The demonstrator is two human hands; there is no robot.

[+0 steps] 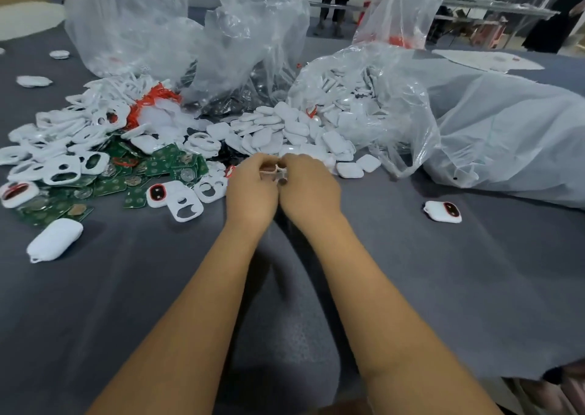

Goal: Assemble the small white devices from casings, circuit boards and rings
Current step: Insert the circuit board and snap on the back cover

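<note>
My left hand (251,190) and my right hand (308,187) meet at the middle of the table, fingers curled round one small white casing piece (278,171) held between them; most of it is hidden by my fingers. Green circuit boards (164,164) lie heaped to the left, mixed with white casing frames (60,169). Solid white casing shells (272,130) are piled just behind my hands. Red rings (148,101) lie bunched at the back left. One assembled device (443,211) with a red ring rests to the right.
Clear plastic bags (247,35) stand behind the piles, one (364,98) spilling shells. A large pale bag (512,136) lies at the right. A closed white case (55,239) sits at the left front. Grey cloth (126,288) covers the table. People stand far behind.
</note>
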